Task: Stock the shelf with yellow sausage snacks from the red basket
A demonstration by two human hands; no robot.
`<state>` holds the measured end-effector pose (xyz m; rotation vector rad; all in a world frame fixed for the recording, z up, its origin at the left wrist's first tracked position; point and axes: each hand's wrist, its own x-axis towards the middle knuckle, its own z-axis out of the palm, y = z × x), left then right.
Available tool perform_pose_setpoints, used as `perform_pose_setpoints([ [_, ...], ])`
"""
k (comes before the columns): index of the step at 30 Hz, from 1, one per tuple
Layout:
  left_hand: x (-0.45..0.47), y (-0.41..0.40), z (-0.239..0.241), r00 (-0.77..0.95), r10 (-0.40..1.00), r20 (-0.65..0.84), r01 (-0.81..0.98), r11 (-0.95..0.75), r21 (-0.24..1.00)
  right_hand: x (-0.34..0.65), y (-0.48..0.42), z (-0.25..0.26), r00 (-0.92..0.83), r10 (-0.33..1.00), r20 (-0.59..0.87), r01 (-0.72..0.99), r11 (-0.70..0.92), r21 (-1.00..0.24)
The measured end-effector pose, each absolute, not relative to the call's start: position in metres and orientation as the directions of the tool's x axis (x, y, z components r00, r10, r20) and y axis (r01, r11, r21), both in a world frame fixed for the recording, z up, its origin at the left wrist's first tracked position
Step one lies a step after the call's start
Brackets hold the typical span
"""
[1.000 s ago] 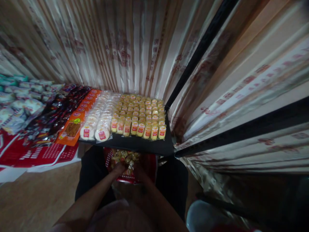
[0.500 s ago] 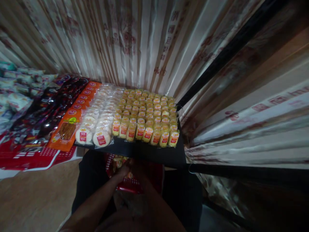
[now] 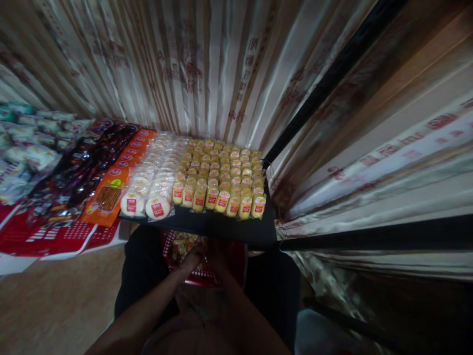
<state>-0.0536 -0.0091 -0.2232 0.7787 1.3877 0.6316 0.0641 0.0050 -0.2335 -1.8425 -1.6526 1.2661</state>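
My left hand and my right hand reach down into a red basket held low in front of me, just under the edge of a black shelf. The basket holds several small yellow wrapped snacks. Both hands are in shadow among the packets, fingers curled; what they grip is not clear. On the shelf above, rows of the same yellow packets with red labels stand upright, beside round white wrapped cakes.
Orange flat packets, dark packets and white-green packets lie further left on a red printed cloth. Striped foil curtains hang behind and to the right, with black frame bars. Wooden floor lies lower left.
The view has shifted slightly; my hands stay in the red basket, moving a little among the yellow packets.
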Motion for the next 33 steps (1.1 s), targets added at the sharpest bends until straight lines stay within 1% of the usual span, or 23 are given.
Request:
perform_pose_setpoints([
  [3, -0.057, -0.011, -0.212, 0.052, 0.796, -0.603, 0.124, 0.594, 0.795, 0.072, 0.000, -0.225, -0.046, 0.914, -0.403, 0.566, -0.309, -0.765],
  [5, -0.060, -0.012, -0.203, 0.017, 0.803, -0.595, 0.181, 0.583, 0.792, 0.075, -0.003, -0.217, -0.052, 0.913, -0.406, 0.527, -0.320, -0.787],
  [10, -0.069, -0.015, -0.174, -0.053, 0.852, -0.521, 0.322, 0.509, 0.799, 0.085, -0.010, -0.192, -0.141, 0.924, -0.354, 0.438, -0.263, -0.860],
  [13, -0.072, -0.016, -0.155, -0.039, 0.903, -0.428, 0.453, 0.398, 0.798, 0.095, -0.010, -0.172, -0.209, 0.929, -0.306, 0.417, -0.199, -0.887],
  [15, -0.071, -0.017, -0.145, 0.034, 0.938, -0.346, 0.550, 0.272, 0.790, 0.102, -0.009, -0.156, -0.246, 0.932, -0.266, 0.414, -0.147, -0.898],
  [16, -0.069, -0.017, -0.142, 0.086, 0.946, -0.311, 0.570, 0.209, 0.794, 0.104, -0.008, -0.148, -0.261, 0.934, -0.243, 0.413, -0.119, -0.903],
  [18, -0.065, -0.019, -0.136, 0.176, 0.945, -0.274, 0.535, 0.142, 0.833, 0.108, -0.007, -0.132, -0.285, 0.937, -0.204, 0.420, -0.070, -0.905],
  [20, -0.061, -0.020, -0.133, 0.219, 0.936, -0.276, 0.463, 0.149, 0.874, 0.110, -0.006, -0.118, -0.274, 0.943, -0.190, 0.460, -0.045, -0.887],
  [24, -0.053, -0.025, -0.126, 0.193, 0.941, -0.277, 0.376, 0.190, 0.907, 0.111, -0.007, -0.101, -0.202, 0.963, -0.178, 0.526, -0.046, -0.849],
  [26, -0.050, -0.027, -0.122, 0.163, 0.946, -0.280, 0.350, 0.210, 0.913, 0.112, -0.009, -0.097, -0.186, 0.971, -0.151, 0.501, -0.038, -0.865],
  [29, -0.045, -0.030, -0.116, 0.130, 0.944, -0.303, 0.331, 0.247, 0.911, 0.113, -0.013, -0.092, -0.165, 0.979, -0.123, 0.417, -0.043, -0.908],
  [33, -0.042, -0.032, -0.104, 0.107, 0.954, -0.281, 0.319, 0.235, 0.918, 0.112, -0.017, -0.086, -0.107, 0.990, -0.095, 0.303, -0.059, -0.951],
])
